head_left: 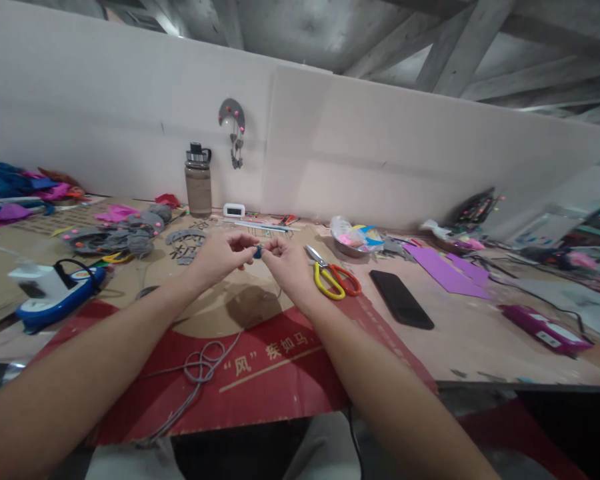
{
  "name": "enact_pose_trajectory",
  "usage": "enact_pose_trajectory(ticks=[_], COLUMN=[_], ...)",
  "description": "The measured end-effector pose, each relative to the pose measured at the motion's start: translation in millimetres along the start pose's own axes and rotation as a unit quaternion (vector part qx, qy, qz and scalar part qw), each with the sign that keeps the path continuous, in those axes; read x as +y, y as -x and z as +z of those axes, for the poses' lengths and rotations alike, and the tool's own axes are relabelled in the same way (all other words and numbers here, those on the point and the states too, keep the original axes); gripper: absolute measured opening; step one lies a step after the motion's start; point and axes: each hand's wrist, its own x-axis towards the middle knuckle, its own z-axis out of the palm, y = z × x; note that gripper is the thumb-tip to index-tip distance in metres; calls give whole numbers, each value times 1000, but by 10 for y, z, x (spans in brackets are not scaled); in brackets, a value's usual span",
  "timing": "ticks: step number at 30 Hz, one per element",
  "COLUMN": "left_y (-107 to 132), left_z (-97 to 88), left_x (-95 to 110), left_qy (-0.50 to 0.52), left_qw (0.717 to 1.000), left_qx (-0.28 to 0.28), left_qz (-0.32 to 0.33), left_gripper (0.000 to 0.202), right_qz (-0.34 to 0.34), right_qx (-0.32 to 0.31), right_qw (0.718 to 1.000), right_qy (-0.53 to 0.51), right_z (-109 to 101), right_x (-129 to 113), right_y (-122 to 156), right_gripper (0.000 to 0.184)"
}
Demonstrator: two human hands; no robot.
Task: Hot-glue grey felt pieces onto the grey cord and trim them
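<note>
My left hand (224, 257) and right hand (284, 263) pinch 1 blue piece (258, 252) between them, above the cardboard (290, 397). Cord (199, 381) lies toward the near edge of the surface (455, 343); scissors (325, 266) rest just beside my right hand.

Two bare hands, one left hand (219, 255) and one right hand (283, 259), and one small blue piece (257, 252) at their fingers. One bottle (199, 190), one black phone (401, 299), one small white clock (234, 211), one large pair of scissors (325, 268), one blue-and-white power strip (60, 300), one magenta box (545, 328) and one wall-hung crescent (233, 107). Purple sheets (440, 270) number at least two; grey felt pieces (140, 243) number several (too heaped to count exactly).
</note>
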Motion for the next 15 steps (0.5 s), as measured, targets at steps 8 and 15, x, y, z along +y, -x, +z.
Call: enact_pose_trajectory(ticks=[8,15], left_y=[50,24], left_z=[8,-18], left_x=[91,51], left_qy=[-103,-7], left_qw=[994,999], left_qx=[9,50], left_qz=[28,1], left_gripper=[15,13], right_qz=[-67,-102], right_qx=[0,-10], right_qw=[994,995], right_qy=[87,10], right_z=[18,71], right_x=[11,-5], right_y=[28,62], right_gripper=[9,12])
